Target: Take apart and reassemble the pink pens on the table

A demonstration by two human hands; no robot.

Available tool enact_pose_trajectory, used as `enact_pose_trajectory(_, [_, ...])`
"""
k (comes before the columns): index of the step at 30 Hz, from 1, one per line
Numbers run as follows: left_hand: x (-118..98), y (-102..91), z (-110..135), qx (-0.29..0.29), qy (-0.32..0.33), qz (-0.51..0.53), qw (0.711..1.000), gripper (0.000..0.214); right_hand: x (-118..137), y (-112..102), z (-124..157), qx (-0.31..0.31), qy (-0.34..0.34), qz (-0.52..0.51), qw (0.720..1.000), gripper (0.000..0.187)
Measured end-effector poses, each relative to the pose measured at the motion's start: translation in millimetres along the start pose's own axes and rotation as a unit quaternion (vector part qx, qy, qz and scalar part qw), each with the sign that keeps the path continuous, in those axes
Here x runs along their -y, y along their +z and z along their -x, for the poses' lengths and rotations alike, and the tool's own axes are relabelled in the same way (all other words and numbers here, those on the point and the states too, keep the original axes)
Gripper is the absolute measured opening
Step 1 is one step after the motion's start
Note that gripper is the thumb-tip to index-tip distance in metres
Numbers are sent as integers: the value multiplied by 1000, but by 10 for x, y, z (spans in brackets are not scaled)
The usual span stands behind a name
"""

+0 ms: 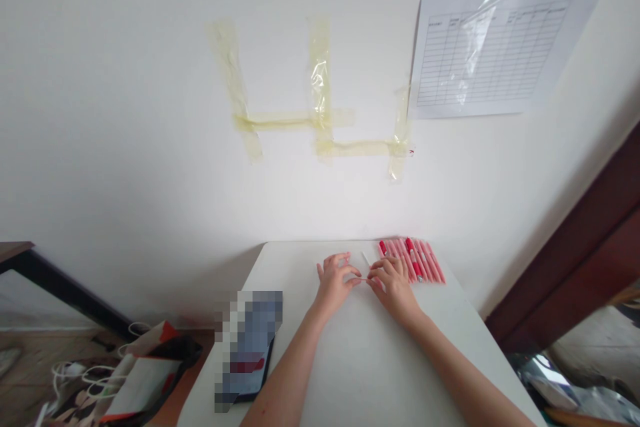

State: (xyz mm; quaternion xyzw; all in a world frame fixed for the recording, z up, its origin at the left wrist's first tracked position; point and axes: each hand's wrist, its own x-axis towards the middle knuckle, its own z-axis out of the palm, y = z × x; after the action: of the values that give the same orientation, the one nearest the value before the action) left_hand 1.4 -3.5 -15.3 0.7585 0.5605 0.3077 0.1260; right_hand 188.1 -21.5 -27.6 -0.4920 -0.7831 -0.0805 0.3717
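My left hand (334,282) and my right hand (393,283) meet over the white table (367,353), fingertips pinched together. Between them runs a thin, pale pinkish stick (364,279), held at both ends; most of it is covered by the fingers, so its kind is unclear. Just behind the fingers lies a slim white stick (367,257). Right beside my right hand is a row of pink pens (434,263), several of them side by side, with red parts on some. My right hand hides part of that row.
A phone-like dark slab (253,347), blurred by pixels, lies at the table's left edge. The white wall (150,113) behind carries yellowish tape (320,80) and a printed sheet (495,53). Bags and cables (135,373) are on the floor at left; dark red wood (565,247) stands at right.
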Motion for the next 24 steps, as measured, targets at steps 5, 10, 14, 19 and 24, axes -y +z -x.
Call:
enact_pose_trajectory(5, [35,-18,-16,-12,-16,-20,1000,17,-46,-11,4,-17,10,17,1000,13])
enact_pose_trajectory(10, [96,-18,-23,-29,-69,-69,995,24,-114,-14,16,-29,28,20,999,15])
enact_pose_trajectory(14, [141,-3,-27,-33,-88,-91,991,30,-141,-4,23,-30,41,19,999,16])
enact_pose_trajectory(19, [160,-18,-28,-29,-102,-108,988,16,-147,2,25,-32,43,28,998,16])
enact_pose_trajectory(24, [154,-41,-26,-32,-107,-114,987,12,-151,-5,28,-36,39,34,998,15])
